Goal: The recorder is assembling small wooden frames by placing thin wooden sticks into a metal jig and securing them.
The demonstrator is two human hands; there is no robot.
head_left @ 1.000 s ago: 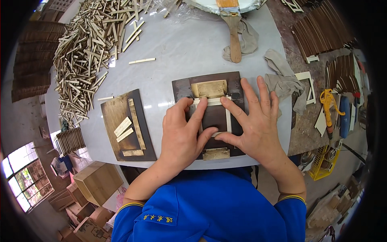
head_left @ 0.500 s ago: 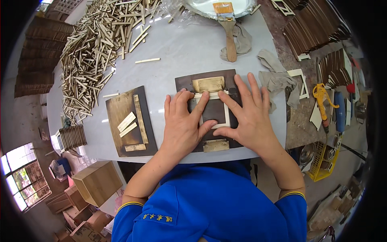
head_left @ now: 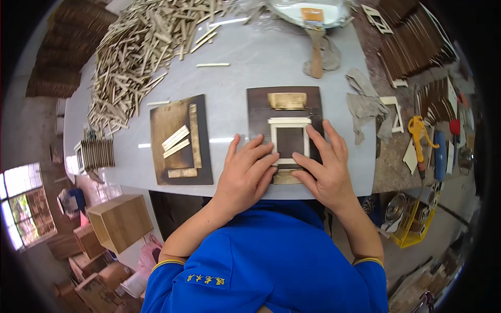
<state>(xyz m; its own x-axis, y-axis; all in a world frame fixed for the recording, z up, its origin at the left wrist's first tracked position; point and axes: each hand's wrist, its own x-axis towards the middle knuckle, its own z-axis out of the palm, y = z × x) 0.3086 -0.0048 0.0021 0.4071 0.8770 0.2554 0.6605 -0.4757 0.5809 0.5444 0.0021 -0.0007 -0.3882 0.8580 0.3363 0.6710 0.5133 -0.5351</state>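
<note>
A small pale wooden frame (head_left: pixel 273 133), rectangular with a wider strip along its far end, lies flat on a dark board (head_left: pixel 257 107). Past its far end a stained wooden block (head_left: pixel 287 101) sits on the same board, and a similar block (head_left: pixel 285 178) is at the near end, partly between my hands. My left hand (head_left: pixel 245 171) is open, its fingertips at the frame's left side and near left corner. On the other side my right hand (head_left: pixel 330 169) is open too, fingers spread, with fingertips touching the frame's right side and near right corner.
Left of my hands lies a second board (head_left: pixel 167 125) with stained strips and two loose pale pieces. A heap of thin wooden sticks (head_left: pixel 135 57) covers the far left. A brush (head_left: pixel 316 52) rests on a white basin (head_left: pixel 339 15); a grey rag (head_left: pixel 365 107) and yellow tool (head_left: pixel 417 130) are at right.
Both hands have slid nearer to me, from the frame's far end to its sides and near corners. The frame's far end is now uncovered. The whole view has shifted slightly.
</note>
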